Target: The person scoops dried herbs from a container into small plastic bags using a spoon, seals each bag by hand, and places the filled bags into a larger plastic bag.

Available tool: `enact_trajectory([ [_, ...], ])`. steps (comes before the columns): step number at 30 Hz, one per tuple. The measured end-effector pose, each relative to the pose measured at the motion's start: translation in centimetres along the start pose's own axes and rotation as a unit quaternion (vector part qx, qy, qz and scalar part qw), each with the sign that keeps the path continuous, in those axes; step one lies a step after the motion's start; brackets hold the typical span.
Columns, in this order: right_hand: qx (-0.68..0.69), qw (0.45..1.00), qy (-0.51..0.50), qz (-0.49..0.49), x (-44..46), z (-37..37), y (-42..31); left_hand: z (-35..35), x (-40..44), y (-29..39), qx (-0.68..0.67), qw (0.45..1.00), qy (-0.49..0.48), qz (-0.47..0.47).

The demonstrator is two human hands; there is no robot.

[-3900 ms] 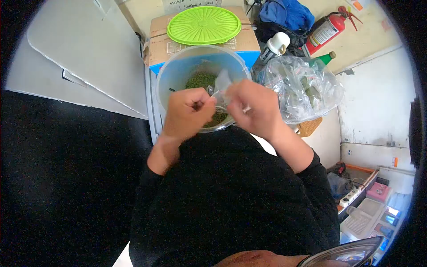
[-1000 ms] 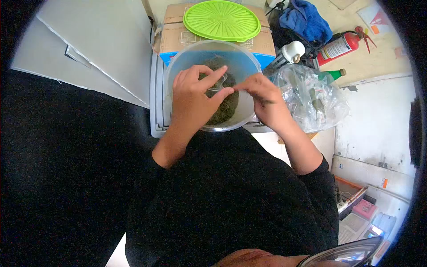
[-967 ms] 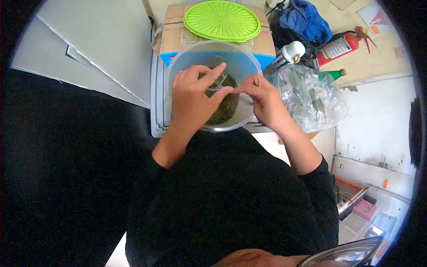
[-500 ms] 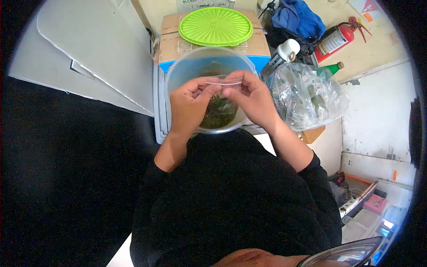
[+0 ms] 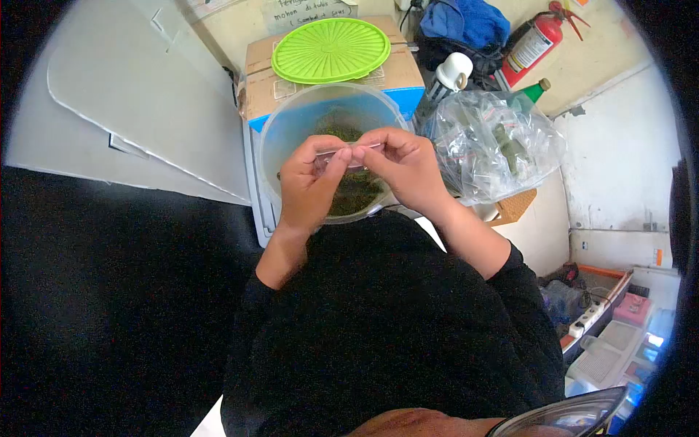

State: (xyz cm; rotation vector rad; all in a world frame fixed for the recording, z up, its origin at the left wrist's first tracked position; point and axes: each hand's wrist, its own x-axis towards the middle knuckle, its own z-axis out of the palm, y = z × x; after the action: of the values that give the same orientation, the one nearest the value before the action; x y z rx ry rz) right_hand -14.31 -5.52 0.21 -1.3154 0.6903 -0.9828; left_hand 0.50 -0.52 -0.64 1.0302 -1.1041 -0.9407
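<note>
A small clear zip bag (image 5: 338,155) is pinched at its top strip between both hands. My left hand (image 5: 309,180) is closed on the strip's left part, thumb against the fingers. On the right part, my right hand (image 5: 408,167) is closed too, and the two thumb tips nearly meet. Both hands are over a large translucent round tub (image 5: 275,146). Dark green dried flakes (image 5: 353,198) lie in the bottom of the tub, partly hidden by the hands. Whatever the bag contains is too hidden to make out.
Behind the tub, a green ribbed lid (image 5: 331,49) rests on a cardboard box (image 5: 262,87). To the right lie a large clear bag of small bags (image 5: 484,156), a white-capped bottle (image 5: 453,71), a green bottle (image 5: 535,90) and a red fire extinguisher (image 5: 535,47). Grey panels (image 5: 138,95) stand left.
From a spread pose over the tub, my left hand has come to pinch the bag's strip together with my right hand. Since half a second ago, the thumbs have drawn closer together.
</note>
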Motion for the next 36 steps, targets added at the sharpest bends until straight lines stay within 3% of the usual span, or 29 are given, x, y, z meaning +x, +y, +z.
enact_trajectory([
  [2,-0.023,0.999,0.003,-0.029,-0.2,-0.4,0.3,-0.4,0.1,-0.3,0.073,0.995,-0.028,0.057],
  [8,-0.152,0.983,0.07,-0.072,-1.8,-3.0,-2.6,0.5,0.6,0.3,0.01,0.998,-0.023,0.055],
  [11,-0.19,0.958,0.177,-0.123,-2.8,-6.6,-4.2,-0.8,1.0,0.3,-0.04,0.997,0.06,0.027],
  [14,-0.326,0.859,0.352,-0.18,-4.1,-11.1,-7.6,-3.1,2.1,-0.7,0.071,0.988,0.036,0.128],
  [17,-0.56,0.727,0.358,-0.172,-4.8,-14.7,-8.8,-2.8,2.3,0.6,0.171,0.974,0.043,0.14],
  [18,-0.602,0.702,0.347,-0.155,-4.7,-14.2,-8.5,-3.6,2.1,0.2,0.164,0.981,0.015,0.1],
  [20,-0.617,0.708,0.273,-0.21,-4.5,-12.6,-6.0,-4.8,1.9,-0.4,0.143,0.989,-0.008,0.033],
  [22,-0.532,0.81,0.179,-0.17,-4.6,-10.4,-0.8,-3.3,1.8,0.5,0.102,0.994,0.039,-0.016],
  [23,-0.551,0.818,0.138,-0.091,-4.3,-9.7,3.0,-2.3,1.7,0.9,0.078,0.993,0.079,-0.034],
  [24,-0.516,0.851,0.096,-0.024,-3.9,-9.4,6.5,-1.8,1.8,0.9,0.099,0.992,0.073,0.02],
  [25,-0.57,0.815,0.043,0.096,-3.4,-9.3,9.9,-1.4,1.9,0.9,0.119,0.988,0.067,0.074],
  [26,-0.61,0.781,0.013,0.132,-3.3,-9.0,11.6,-1.2,2.0,0.9,0.138,0.98,0.062,0.129],
  [29,-0.648,0.74,-0.013,0.178,-4.0,-10.4,17.5,-2.1,1.5,0.9,0.126,0.984,0.037,0.119],
  [32,-0.625,0.771,0.024,0.115,-4.1,-11.5,19.8,-1.8,1.1,1.4,0.096,0.989,0.043,0.102],
  [35,-0.484,0.856,0.172,0.058,-2.9,-10.7,16.8,-2.0,1.0,1.1,0.109,0.991,0.023,0.076],
  [36,-0.456,0.862,0.215,-0.05,-2.4,-10.5,15.4,-2.0,0.9,1.0,0.101,0.993,0.002,0.067],
])
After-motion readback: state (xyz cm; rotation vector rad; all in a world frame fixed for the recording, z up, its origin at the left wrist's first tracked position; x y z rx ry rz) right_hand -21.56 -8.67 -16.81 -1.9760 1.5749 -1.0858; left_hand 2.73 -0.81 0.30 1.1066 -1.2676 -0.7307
